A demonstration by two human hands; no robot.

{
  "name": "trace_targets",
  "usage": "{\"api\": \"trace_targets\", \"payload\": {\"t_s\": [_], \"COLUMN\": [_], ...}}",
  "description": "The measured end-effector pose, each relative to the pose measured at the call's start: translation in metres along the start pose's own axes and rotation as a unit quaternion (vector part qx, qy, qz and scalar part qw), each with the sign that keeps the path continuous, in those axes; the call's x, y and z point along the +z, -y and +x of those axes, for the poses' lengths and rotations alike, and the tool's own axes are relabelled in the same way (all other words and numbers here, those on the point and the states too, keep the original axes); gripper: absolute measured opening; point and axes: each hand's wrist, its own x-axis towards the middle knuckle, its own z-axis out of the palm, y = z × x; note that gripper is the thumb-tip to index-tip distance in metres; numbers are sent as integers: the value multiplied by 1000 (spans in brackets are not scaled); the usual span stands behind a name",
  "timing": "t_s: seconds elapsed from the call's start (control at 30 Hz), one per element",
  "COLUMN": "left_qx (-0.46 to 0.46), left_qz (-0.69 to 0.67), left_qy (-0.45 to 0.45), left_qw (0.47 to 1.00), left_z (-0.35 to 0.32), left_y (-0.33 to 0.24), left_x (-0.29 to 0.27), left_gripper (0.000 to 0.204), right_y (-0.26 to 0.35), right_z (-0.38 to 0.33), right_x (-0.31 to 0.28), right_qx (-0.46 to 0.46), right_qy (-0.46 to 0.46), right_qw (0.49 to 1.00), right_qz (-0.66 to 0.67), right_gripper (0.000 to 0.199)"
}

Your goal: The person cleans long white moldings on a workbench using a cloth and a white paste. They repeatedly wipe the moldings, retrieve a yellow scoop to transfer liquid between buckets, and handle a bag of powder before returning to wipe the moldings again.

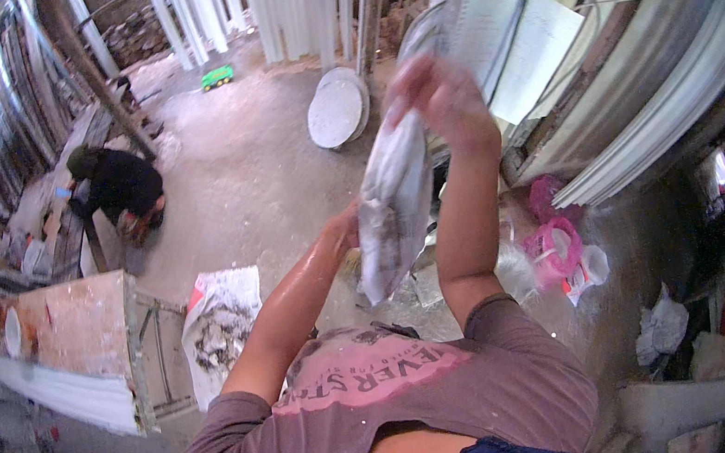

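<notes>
A long, crumpled white plastic bag (393,208) with grey smudges hangs upright in front of my chest. My left hand (346,227) is closed on its left edge, the fingers partly hidden behind it. Higher up, my right hand (439,95) has its fingers curled at the bag's top end; motion smears it somewhat. Just beyond that hand is a blurred pale, folded strip, and I cannot tell whether it belongs to the bag. An open notebook (533,51) with a pen on it lies right of the right hand.
A person in black (123,182) crouches at the left. White round discs (336,110) and a green toy truck (217,77) are on the floor ahead. A wooden table (82,325) stands left, near a stained white sack (223,327). Pink containers (552,250) and long white strips (649,137) are at the right.
</notes>
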Motion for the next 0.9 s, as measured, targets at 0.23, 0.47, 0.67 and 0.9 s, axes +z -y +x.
{"api": "trace_targets", "payload": {"t_s": [0.23,0.47,0.67,0.9], "left_qx": [270,426,361,282], "left_qz": [-129,-180,-196,-219], "left_qy": [1,-76,-84,-119], "left_qw": [954,883,908,926], "left_z": [8,17,17,28], "left_y": [4,3,9,17], "left_x": [37,45,40,4], "left_gripper": [47,49,50,51], "right_y": [-88,-122,-134,-131], "right_z": [24,-29,-96,-144], "right_x": [-7,36,60,100], "right_qx": [-271,-194,-72,84], "right_qy": [-161,-227,-343,-207], "right_qw": [816,774,841,869], "right_qz": [485,559,413,-442], "right_gripper": [24,26,37,59]}}
